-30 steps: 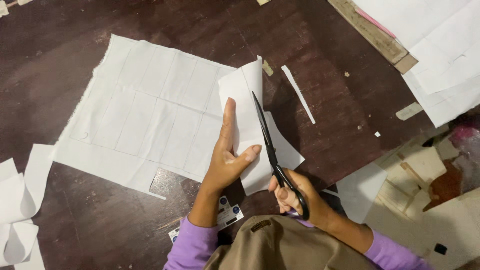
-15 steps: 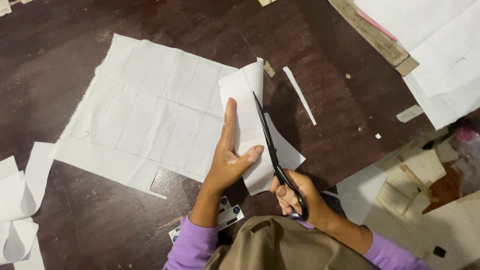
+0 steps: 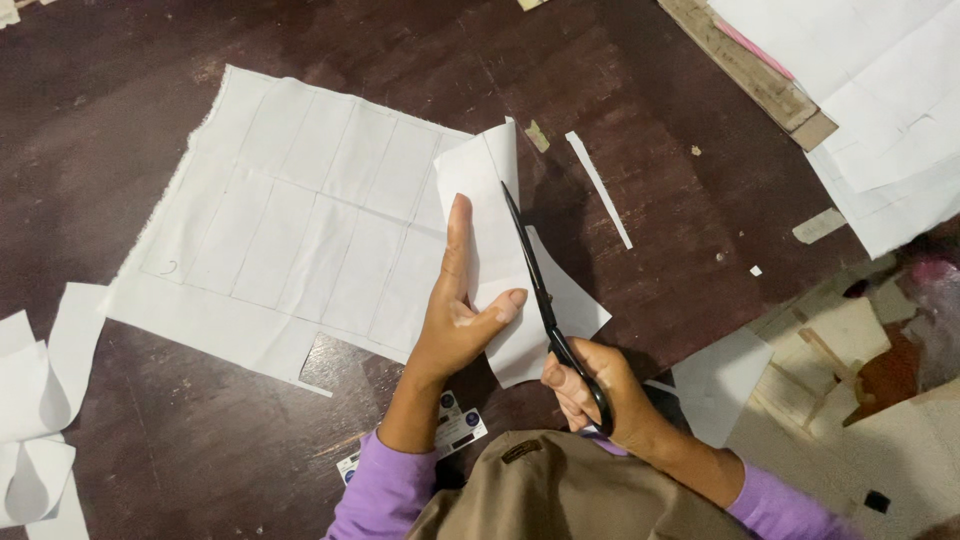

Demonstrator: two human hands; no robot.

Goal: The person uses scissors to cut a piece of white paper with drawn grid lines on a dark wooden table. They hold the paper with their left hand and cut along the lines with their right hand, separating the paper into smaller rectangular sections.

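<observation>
A large white cloth [image 3: 300,230] marked with pencil lines lies flat on the dark wooden table [image 3: 150,440]. My left hand [image 3: 455,310] holds up its right-hand part, a white flap [image 3: 480,190], between thumb and fingers. My right hand [image 3: 590,390] grips the handles of black scissors [image 3: 535,285], whose blades run up along the flap's right side, close to my left thumb. A cut white piece [image 3: 560,300] lies under the blades.
A thin white strip [image 3: 598,188] lies to the right of the flap. White cut pieces [image 3: 40,400] sit at the left edge. A white stack [image 3: 880,90] with a cardboard strip [image 3: 745,65] fills the top right. Small printed cards [image 3: 455,430] lie near my left wrist.
The scissors have crept slightly forward along the flap. My left hand keeps its hold with almost no shift.
</observation>
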